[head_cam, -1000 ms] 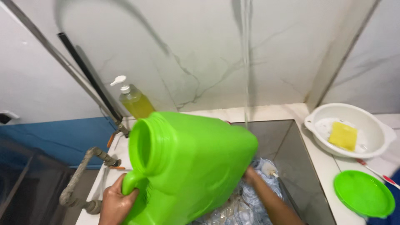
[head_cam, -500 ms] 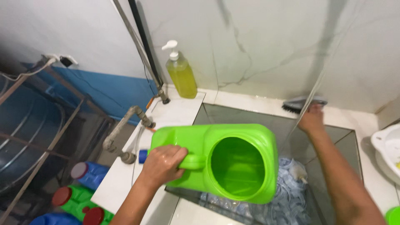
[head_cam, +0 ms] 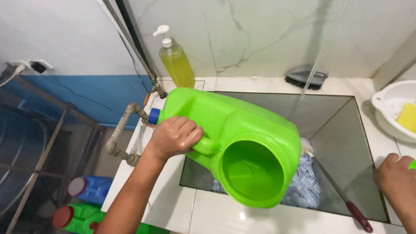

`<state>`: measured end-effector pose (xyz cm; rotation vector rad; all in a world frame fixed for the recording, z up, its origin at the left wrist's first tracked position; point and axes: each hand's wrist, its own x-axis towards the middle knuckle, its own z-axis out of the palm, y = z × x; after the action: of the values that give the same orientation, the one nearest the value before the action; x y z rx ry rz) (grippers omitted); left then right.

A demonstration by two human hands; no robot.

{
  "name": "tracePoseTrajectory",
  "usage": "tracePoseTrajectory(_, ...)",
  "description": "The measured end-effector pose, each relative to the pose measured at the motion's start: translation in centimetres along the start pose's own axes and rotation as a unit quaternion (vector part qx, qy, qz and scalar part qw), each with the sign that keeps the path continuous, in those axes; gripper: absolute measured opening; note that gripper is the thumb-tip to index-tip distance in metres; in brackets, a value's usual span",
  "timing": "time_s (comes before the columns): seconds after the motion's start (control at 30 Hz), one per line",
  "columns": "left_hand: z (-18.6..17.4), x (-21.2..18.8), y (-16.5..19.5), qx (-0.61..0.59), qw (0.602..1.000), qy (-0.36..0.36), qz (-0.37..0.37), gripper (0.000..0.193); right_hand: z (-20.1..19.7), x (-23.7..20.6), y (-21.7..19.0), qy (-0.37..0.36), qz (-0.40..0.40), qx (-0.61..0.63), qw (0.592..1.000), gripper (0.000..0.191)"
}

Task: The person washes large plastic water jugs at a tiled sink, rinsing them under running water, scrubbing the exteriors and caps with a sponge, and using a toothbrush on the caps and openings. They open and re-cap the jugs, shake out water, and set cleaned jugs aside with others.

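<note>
Left hand: the left hand (head_cam: 174, 138) reached in from the lower left, forearm rising diagonally, wrist bent over the handle of the green jug (head_cam: 236, 145).
Left fingers: the fingers (head_cam: 187, 130) were curled tight and pressed together around the jug's handle, knuckles up, skin wet.
Jug position: the green jug was held in the air, tipped on its side over the near left corner of the sink (head_cam: 333, 117), its wide open mouth turned toward the camera and its base pointing at the wall tap (head_cam: 152, 116).
Right hand: the right hand (head_cam: 396, 177) lay at the right edge of the view, resting on the white desk (head_cam: 216, 214) beside the sink rim; only its back showed, so I cannot tell whether its fingers were spread or closed.
In the sink: a blue-and-white striped mop head (head_cam: 305, 184) lay on the bottom, partly under the jug, its red-tipped handle (head_cam: 357, 214) slanting toward the near right.
Behind: a soap pump bottle (head_cam: 174, 58) of yellow liquid stood at the back left corner; a scrubbing brush (head_cam: 305, 78) lay by the marbled wall.
Right side: a white basin (head_cam: 392, 108) held a yellow sponge (head_cam: 408, 117).
</note>
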<state>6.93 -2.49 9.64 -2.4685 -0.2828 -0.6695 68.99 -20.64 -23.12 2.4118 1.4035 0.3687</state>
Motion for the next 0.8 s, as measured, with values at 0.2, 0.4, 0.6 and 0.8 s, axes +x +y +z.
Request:
tracePoseTrajectory(0.2, -1.3, -1.3, -0.5, 0.013, 0.999, 0.045, 0.019, 0.015, -1.8, -1.4, -0.4, -0.109, 0.078, 0.116, 0.984, 0.032)
tracePoseTrajectory(0.4, -2.4, -2.5, -0.1, -0.001, 0.999, 0.050, -0.016, 0.016, -10.8, 0.7, -6.9, 0.083, -0.155, 0.245, 0.953, 0.027)
tracePoseTrajectory(0.6, -4.5, -2.2, 2.2, -0.001, 0.997, 0.029, -0.068, 0.021, -17.2, 7.8, -15.7, 0.241, -0.331, 0.296, 0.863, 0.044)
tracePoseTrajectory(0.8, -7.8, -3.0, 4.0, 0.020, 0.988, 0.021, -0.154, 0.040, -18.3, 9.4, -17.6, 0.265, -0.364, 0.338, 0.827, 0.039)
